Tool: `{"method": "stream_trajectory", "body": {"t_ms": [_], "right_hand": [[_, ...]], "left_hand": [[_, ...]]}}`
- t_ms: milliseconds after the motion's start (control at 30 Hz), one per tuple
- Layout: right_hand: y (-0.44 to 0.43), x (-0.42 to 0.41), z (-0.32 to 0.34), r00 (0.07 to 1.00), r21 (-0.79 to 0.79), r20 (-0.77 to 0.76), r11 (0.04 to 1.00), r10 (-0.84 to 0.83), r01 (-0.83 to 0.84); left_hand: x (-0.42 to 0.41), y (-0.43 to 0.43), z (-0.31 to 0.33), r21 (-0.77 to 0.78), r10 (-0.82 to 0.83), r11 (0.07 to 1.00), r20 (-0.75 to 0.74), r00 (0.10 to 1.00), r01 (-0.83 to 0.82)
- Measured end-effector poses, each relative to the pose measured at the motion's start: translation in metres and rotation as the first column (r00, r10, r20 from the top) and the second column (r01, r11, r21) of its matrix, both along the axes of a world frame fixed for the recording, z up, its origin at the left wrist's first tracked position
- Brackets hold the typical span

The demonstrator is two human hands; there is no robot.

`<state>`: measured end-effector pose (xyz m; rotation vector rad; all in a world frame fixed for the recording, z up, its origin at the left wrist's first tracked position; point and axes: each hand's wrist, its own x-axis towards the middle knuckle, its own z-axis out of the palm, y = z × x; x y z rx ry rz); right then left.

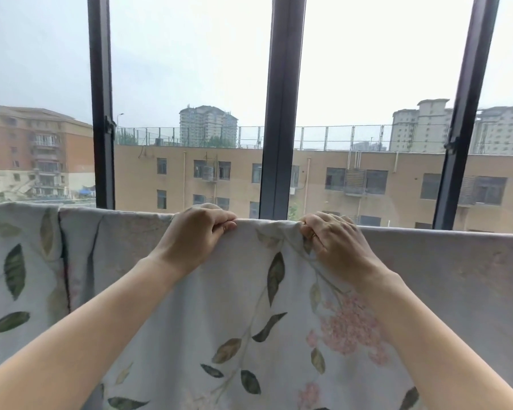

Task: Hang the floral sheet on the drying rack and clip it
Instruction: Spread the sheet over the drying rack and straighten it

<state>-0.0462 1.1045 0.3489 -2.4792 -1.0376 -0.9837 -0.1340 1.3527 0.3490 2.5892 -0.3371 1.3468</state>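
Pale grey-white cloth printed with green leaves and pink blossom is filling the lower half of the view: the one floral sheet (pixel 219 291) is hanging broadside to the person. Its long axis is running level from 9 o'clock to 3 o'clock along the folded top edge, and its face is dropping straight down toward 6 o'clock. Whatever is carrying that edge is lying hidden under the cloth. Toward 3 o'clock the sheet is showing a plainer, unprinted stretch, and toward 9 o'clock a dark vertical crease is dividing the cloth.

Two hands are reaching up from 6 o'clock, both at the top edge near the centre. The left hand (pixel 196 235) is gripping the fold, its fingers (pixel 219 220) curling over the far side and the thumb pinching from the near side. The right hand (pixel 335 241), just toward 3 o'clock of it, is clutching a small bunch of the edge in curled fingers, with the cloth puckering beneath.

Three dark window bars (pixel 282 113) are rising toward 12 o'clock behind the sheet, with buildings (pixel 367 179) showing beyond.
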Motion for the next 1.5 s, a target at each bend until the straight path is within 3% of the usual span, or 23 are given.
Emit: {"method": "stream_trajectory", "body": {"t_ms": [333,433,600,700,867,1033,1333,1500], "right_hand": [[-0.002,0.004,0.000,0.999,-0.064,0.035,0.997,-0.030,0.032],[-0.002,0.005,0.000,0.999,-0.065,0.036,0.997,-0.028,0.030],[-0.001,0.008,-0.001,0.998,-0.067,0.055,0.997,-0.027,0.031],[-0.005,0.010,-0.002,0.997,-0.059,0.075,0.998,-0.012,0.016],[0.001,0.009,-0.002,0.993,-0.013,0.106,0.999,0.043,-0.042],[0.010,0.008,0.000,0.994,0.051,0.094,0.998,-0.047,0.043],[0.014,0.013,0.009,0.996,0.001,0.084,0.999,-0.042,0.043],[0.012,0.015,0.003,0.987,0.045,0.139,0.996,-0.080,0.075]], "left_hand": [[-0.014,0.030,0.008,0.233,0.092,0.970,-0.089,0.992,-0.069],[-0.011,0.011,0.009,0.215,0.142,0.968,-0.049,0.989,-0.128],[0.017,-0.050,0.010,0.244,0.068,0.969,-0.140,0.988,-0.033],[0.025,-0.046,0.005,0.353,0.112,0.932,-0.075,0.991,-0.079],[0.023,-0.021,0.004,0.390,0.128,0.915,-0.035,0.991,-0.105],[0.024,-0.023,0.000,0.357,0.148,0.924,-0.009,0.989,-0.135],[0.025,-0.038,0.004,0.253,0.192,0.954,-0.105,0.976,-0.161],[0.003,-0.003,0.003,0.018,0.134,0.991,-0.046,0.990,-0.133]]}}
